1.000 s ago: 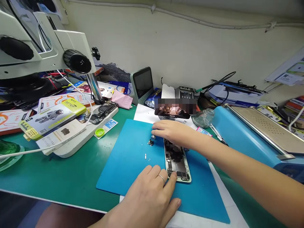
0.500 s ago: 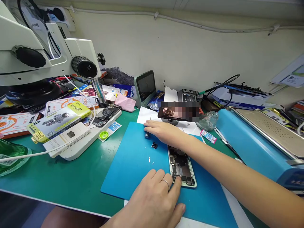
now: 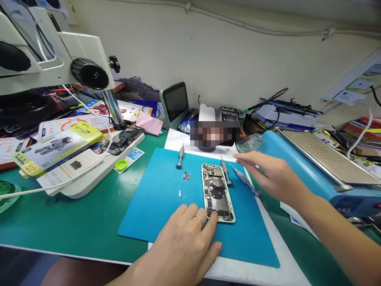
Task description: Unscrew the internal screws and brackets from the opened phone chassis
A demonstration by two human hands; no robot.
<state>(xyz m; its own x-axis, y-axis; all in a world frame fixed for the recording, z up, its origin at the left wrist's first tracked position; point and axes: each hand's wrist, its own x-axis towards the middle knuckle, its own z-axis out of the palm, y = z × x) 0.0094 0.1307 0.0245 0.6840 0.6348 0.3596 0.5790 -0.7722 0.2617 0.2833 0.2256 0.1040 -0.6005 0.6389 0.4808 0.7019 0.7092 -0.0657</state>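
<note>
An opened phone [image 3: 218, 190] lies on the blue mat [image 3: 143, 210], its inner boards and a round black coil showing. My left hand [image 3: 187, 234] lies at its lower end, index fingertip touching the phone, fingers spread. Over the mat's right edge hovers my right hand [image 3: 274, 174], thumb apart from the fingers, with nothing visible in it. Below its fingers are a grey screwdriver [image 3: 245, 180] and, farther left, another screwdriver [image 3: 225, 171]. A third screwdriver [image 3: 180, 157] stands apart near the mat's back edge. Nearby lie a small dark phone part [image 3: 186, 175] and a tiny whitish strip [image 3: 179, 193].
A microscope [image 3: 89, 73] rises at left above a yellow battery box [image 3: 62, 147] and another phone board [image 3: 126, 139]. Behind the mat are a dark screen [image 3: 232, 137] and a glass jar [image 3: 250, 143]. A blue machine with a metal plate [image 3: 315, 159] stands at right.
My right hand has left the screwdriver at the mat's back left and moved right, uncovering the phone and the other screwdrivers. The left hand keeps its touch on the phone. The view has shifted.
</note>
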